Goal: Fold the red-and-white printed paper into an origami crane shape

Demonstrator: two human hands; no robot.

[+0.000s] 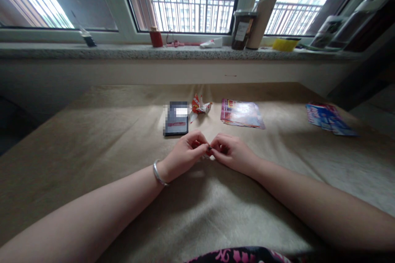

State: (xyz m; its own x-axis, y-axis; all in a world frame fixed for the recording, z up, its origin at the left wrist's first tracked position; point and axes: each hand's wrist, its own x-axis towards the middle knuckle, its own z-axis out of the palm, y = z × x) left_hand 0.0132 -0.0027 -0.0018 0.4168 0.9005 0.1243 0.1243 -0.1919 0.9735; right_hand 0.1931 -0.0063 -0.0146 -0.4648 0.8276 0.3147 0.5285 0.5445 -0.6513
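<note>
My left hand (191, 146), with a silver bangle at the wrist, and my right hand (230, 150) meet low over the table. Thumbs and fingers of both are pinched on a small folded paper (208, 152) with red and white on it. Most of this paper is hidden by my fingers. Just beyond my hands stands an orange-and-white folded paper crane (200, 106). Left of the crane lies a dark rectangular device (177, 121), partly blurred out. A stack of glossy printed sheets (242, 114) rests beyond my right hand.
A beige cloth covers the table (123, 115). Blue printed leaflets (328, 118) lie fanned near its right edge. The stone windowsill (123, 51) behind holds a red jar (156, 38), a dark lidded container (243, 28), a tall cardboard tube (265, 10) and a yellow item (285, 44).
</note>
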